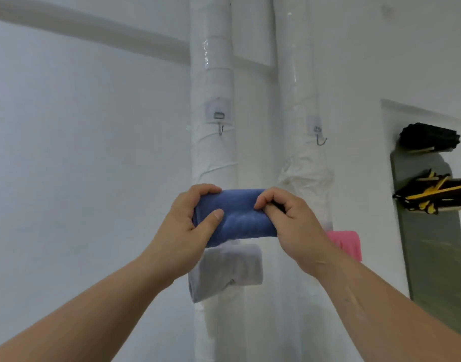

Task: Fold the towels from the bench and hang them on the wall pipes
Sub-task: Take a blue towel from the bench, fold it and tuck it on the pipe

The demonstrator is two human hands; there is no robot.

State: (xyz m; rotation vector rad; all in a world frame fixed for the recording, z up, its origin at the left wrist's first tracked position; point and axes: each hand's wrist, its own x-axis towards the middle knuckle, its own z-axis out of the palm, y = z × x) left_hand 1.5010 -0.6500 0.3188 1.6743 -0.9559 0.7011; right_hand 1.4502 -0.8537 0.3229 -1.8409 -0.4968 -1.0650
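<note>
Blue towel (234,218) clamped in both hands' grip, grey towel (229,273) and pink towel (347,244) behind.

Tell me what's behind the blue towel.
Behind the blue towel: two wrapped pipes, a grey towel below, a pink towel partly hidden by the right hand. Their hooks aren't visible.

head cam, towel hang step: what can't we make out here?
- Head view: how the white towel and pink towel are attached; both hands and the blue towel cover their tops.
- Right hand grip: what the fingertips pinch at the blue towel's edge is too small to tell.
- Left hand fingers behind the towel are hidden.
- Bench: out of frame.
</note>
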